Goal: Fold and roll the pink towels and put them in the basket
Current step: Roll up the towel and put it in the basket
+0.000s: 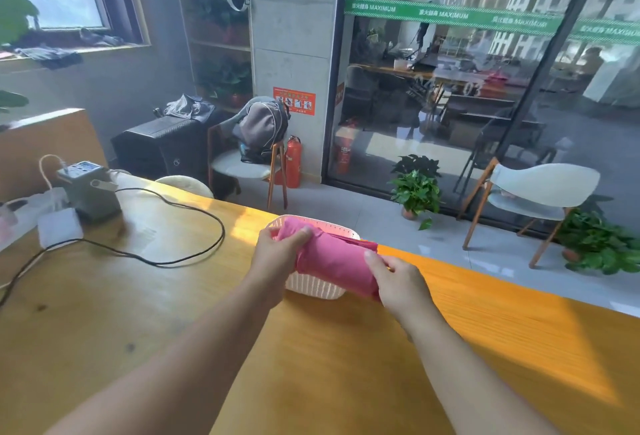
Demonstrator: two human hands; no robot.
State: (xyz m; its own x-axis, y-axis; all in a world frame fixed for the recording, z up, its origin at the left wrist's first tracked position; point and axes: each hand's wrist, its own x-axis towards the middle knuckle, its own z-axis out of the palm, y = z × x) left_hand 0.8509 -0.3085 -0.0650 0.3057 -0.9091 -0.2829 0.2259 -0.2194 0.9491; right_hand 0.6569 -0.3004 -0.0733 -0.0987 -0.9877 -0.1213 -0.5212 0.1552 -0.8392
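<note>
So we've got the rolled pink towel (334,261) held right over the white basket (313,285), lying crossways above its opening, with its right end sticking out past the rim. Can't tell if it's actually touching the basket or just above it. Our left hand (277,254) grips the left end, thumb curled over the top and fingers wrapped under the fabric. Our right hand (398,278) pinches the right end, thumb on top. The basket sits at the far edge of the wooden table (138,313), half of it lit by strong sun. Over on the left there's a grey power box (88,188) with a black cable (194,244) looping across the tabletop. Past the table we see a potted plant (415,188) on the floor and a chair with a backpack (261,126).
</note>
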